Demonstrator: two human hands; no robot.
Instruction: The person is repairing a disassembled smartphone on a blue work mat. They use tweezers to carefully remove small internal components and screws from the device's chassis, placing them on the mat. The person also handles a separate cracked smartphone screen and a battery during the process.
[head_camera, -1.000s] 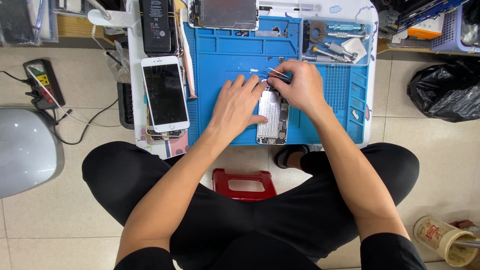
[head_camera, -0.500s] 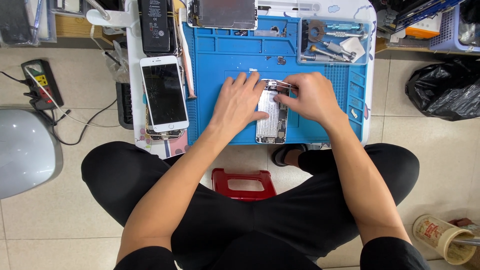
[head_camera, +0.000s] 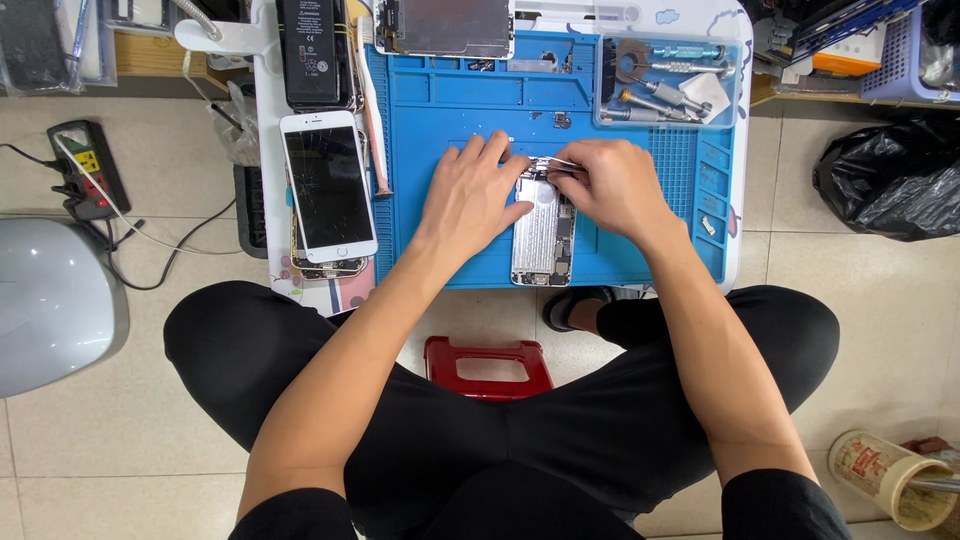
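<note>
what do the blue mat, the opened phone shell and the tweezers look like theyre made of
Mat: probably silicone or soft rubber; matte blue, with moulded compartments and ridges.
Phone shell: looks like metal; silvery grey with a dull sheen.
Tweezers in the right hand: likely steel; thin, bright and reflective, though too small to be sure.

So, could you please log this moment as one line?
left hand: steadies opened phone | right hand: holds tweezers at phone's top | surface: blue mat | nearby: white phone

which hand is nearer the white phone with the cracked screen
Left. The left hand rests on the blue mat just right of the white phone; the right hand is farther right, past the opened phone.
</note>
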